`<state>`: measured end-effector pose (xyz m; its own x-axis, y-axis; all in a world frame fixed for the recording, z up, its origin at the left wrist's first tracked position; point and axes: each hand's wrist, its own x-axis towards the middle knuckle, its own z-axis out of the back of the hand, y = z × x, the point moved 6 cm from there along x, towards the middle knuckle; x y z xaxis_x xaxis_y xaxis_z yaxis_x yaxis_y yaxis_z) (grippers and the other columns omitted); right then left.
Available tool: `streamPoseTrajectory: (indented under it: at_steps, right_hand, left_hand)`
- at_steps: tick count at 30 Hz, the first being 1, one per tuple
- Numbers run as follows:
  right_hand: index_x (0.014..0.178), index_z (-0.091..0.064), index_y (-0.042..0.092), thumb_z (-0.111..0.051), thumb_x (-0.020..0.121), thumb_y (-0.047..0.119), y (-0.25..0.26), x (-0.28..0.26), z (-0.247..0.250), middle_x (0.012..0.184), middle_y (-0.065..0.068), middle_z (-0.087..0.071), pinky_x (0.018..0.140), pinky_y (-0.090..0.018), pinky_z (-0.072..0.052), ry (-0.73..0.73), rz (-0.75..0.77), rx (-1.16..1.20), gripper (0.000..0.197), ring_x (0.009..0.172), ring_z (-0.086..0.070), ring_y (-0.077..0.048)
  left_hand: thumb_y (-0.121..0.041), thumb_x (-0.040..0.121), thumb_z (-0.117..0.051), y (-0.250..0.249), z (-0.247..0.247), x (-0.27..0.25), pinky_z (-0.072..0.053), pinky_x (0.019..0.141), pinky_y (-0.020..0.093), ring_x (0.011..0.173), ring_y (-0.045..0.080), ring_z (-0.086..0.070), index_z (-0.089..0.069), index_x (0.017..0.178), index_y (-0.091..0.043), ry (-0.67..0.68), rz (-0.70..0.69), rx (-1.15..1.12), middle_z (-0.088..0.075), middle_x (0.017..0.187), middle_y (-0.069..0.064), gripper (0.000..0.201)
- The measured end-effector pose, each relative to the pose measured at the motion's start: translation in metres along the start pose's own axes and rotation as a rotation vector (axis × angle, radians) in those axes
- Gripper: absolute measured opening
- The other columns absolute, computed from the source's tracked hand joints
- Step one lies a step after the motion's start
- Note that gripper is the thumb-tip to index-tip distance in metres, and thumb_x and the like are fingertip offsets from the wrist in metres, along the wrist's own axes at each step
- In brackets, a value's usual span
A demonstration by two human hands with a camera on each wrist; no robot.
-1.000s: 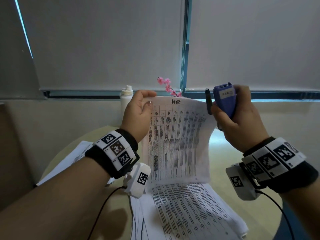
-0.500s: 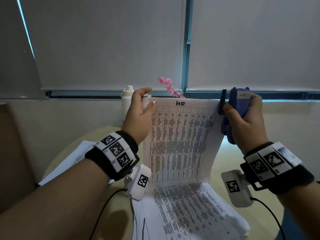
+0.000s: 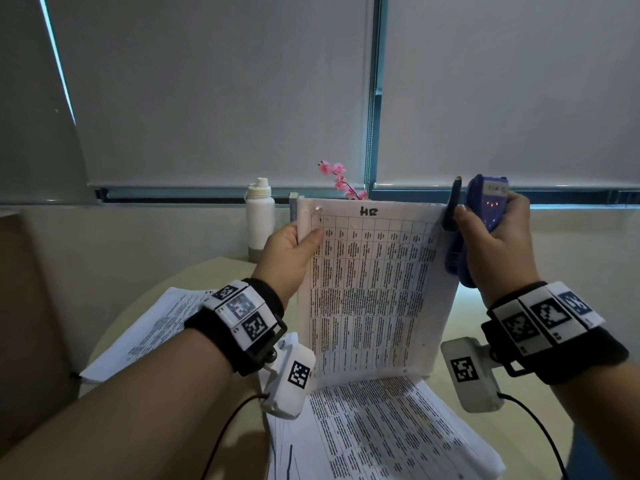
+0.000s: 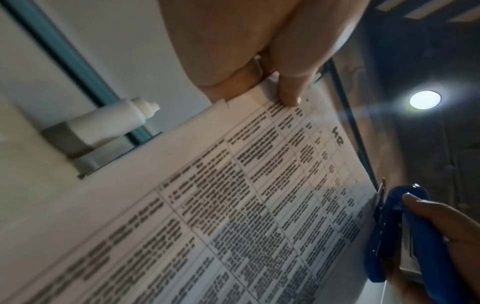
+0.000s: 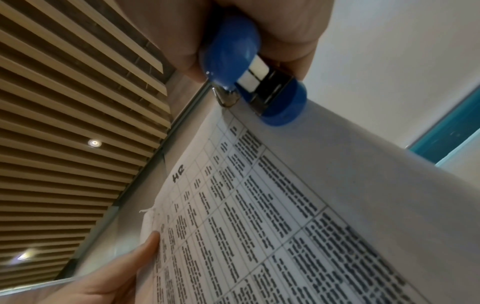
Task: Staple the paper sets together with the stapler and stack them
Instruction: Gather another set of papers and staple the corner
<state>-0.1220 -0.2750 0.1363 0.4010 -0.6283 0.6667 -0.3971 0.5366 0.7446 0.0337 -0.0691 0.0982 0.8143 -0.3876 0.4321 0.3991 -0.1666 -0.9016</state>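
A printed paper set point(image 3: 370, 292) marked "HR" stands upright above the table. My left hand point(image 3: 294, 251) pinches its upper left edge, thumb on the front. A staple point(image 3: 317, 211) shows in its top left corner. My right hand point(image 3: 495, 244) grips a blue stapler point(image 3: 481, 216), whose mouth straddles the top right corner of the set point(image 5: 228, 109). The stapler point(image 4: 394, 232) is still parted around the paper edge. The paper set point(image 4: 259, 205) fills the left wrist view, with my left thumb point(image 4: 291, 90) on it.
More printed sheets point(image 3: 374, 431) lie stacked on the round beige table point(image 3: 485, 420) under the held set. Another pile of papers point(image 3: 152, 327) lies to the left. A white bottle point(image 3: 259, 220) and pink flowers point(image 3: 339, 178) stand at the back by the window.
My right hand has brought the stapler leftward onto the top right corner of the set. My left hand has slid down the left edge, uncovering the stapled corner.
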Motion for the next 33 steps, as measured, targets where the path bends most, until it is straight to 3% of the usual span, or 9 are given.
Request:
streamPoseTrajectory:
  at_steps: [5, 9, 12, 16, 18, 21, 24, 29, 33]
  right_hand:
    - [0.088, -0.046, 0.032, -0.06, 0.067, 0.041, 0.007, 0.003, 0.011, 0.085, -0.007, -0.055, 0.065, -0.046, -0.051, -0.108, -0.03, 0.151, 0.027, 0.074, -0.054, -0.025]
    - [0.096, -0.046, 0.021, -0.053, 0.081, 0.023, 0.033, 0.009, 0.025, 0.087, -0.007, -0.053, 0.06, -0.024, -0.05, -0.233, 0.042, 0.532, 0.017, 0.072, -0.057, -0.02]
    - [0.107, -0.046, 0.008, -0.044, 0.091, 0.021, 0.051, 0.017, 0.001, 0.077, -0.01, -0.06, 0.055, -0.027, -0.053, -0.096, -0.021, 0.61, 0.02, 0.061, -0.062, -0.024]
    - [0.083, -0.069, 0.011, -0.049, 0.091, 0.026, 0.061, 0.016, -0.04, 0.06, -0.003, -0.064, 0.05, -0.015, -0.047, 0.18, -0.13, 0.344, 0.027, 0.051, -0.063, -0.012]
    - [0.098, -0.062, 0.011, -0.05, 0.092, 0.026, 0.06, 0.013, -0.052, 0.067, -0.002, -0.061, 0.046, -0.012, -0.043, 0.25, -0.13, 0.204, 0.02, 0.047, -0.06, -0.005]
    - [0.108, -0.052, 0.02, -0.053, 0.091, 0.027, 0.057, 0.015, -0.062, 0.081, 0.003, -0.06, 0.057, -0.02, -0.045, 0.325, -0.131, 0.092, 0.019, 0.065, -0.058, -0.007]
    - [0.104, -0.055, 0.018, -0.053, 0.091, 0.026, 0.045, 0.019, -0.069, 0.077, 0.004, -0.058, 0.053, -0.015, -0.045, 0.379, -0.174, -0.023, 0.015, 0.064, -0.054, -0.007]
    - [0.077, -0.057, 0.017, -0.054, 0.091, 0.019, -0.013, -0.012, -0.083, 0.07, 0.0, -0.057, 0.057, -0.011, -0.044, 0.488, -0.301, -0.169, 0.015, 0.062, -0.051, -0.009]
    - [0.092, -0.058, 0.011, -0.056, 0.087, 0.022, -0.075, -0.052, -0.085, 0.091, -0.011, -0.064, 0.086, -0.04, -0.05, 0.56, -0.481, -0.254, 0.012, 0.085, -0.061, -0.026]
  left_hand:
    - [-0.022, 0.098, -0.049, -0.014, 0.011, 0.009, -0.058, 0.08, 0.041, 0.086, 0.018, -0.071, -0.063, 0.101, -0.014, -0.075, -0.07, 0.075, -0.073, 0.093, 0.002, 0.017]
    - [-0.021, 0.098, -0.047, -0.049, 0.009, 0.021, -0.057, 0.077, 0.037, 0.088, 0.017, -0.07, -0.061, 0.102, -0.015, 0.068, -0.127, 0.251, -0.072, 0.097, 0.002, 0.016]
    - [-0.023, 0.098, -0.048, -0.064, -0.005, 0.027, -0.057, 0.08, 0.04, 0.088, 0.018, -0.07, -0.061, 0.105, -0.013, 0.203, -0.121, 0.46, -0.071, 0.097, 0.003, 0.017]
    - [-0.025, 0.098, -0.049, -0.083, -0.023, 0.027, -0.055, 0.067, 0.027, 0.08, 0.014, -0.068, -0.063, 0.102, -0.017, 0.318, -0.129, 0.598, -0.07, 0.089, -0.002, 0.016]
    - [-0.027, 0.097, -0.051, -0.092, -0.029, 0.025, -0.056, 0.075, 0.038, 0.085, 0.023, -0.069, -0.063, 0.105, -0.016, 0.36, -0.158, 0.655, -0.071, 0.094, 0.007, 0.018]
    - [-0.032, 0.095, -0.054, -0.094, -0.028, 0.027, -0.055, 0.084, 0.046, 0.089, 0.03, -0.069, -0.064, 0.103, -0.018, 0.396, -0.105, 0.639, -0.072, 0.097, 0.011, 0.019]
    - [-0.033, 0.09, -0.06, -0.077, -0.027, 0.03, -0.051, 0.092, 0.048, 0.102, 0.033, -0.066, -0.064, 0.11, -0.014, 0.418, -0.03, 0.646, -0.068, 0.112, 0.014, 0.028]
    - [-0.029, 0.098, -0.048, -0.004, -0.03, 0.018, -0.043, 0.062, 0.025, 0.068, 0.014, -0.054, -0.056, 0.084, -0.022, 0.467, 0.121, 0.808, -0.057, 0.078, -0.002, 0.017]
    - [-0.027, 0.096, -0.051, 0.054, -0.031, 0.004, -0.044, 0.068, 0.027, 0.076, 0.016, -0.06, -0.065, 0.094, -0.015, 0.478, 0.243, 0.861, -0.064, 0.085, 0.001, 0.018]
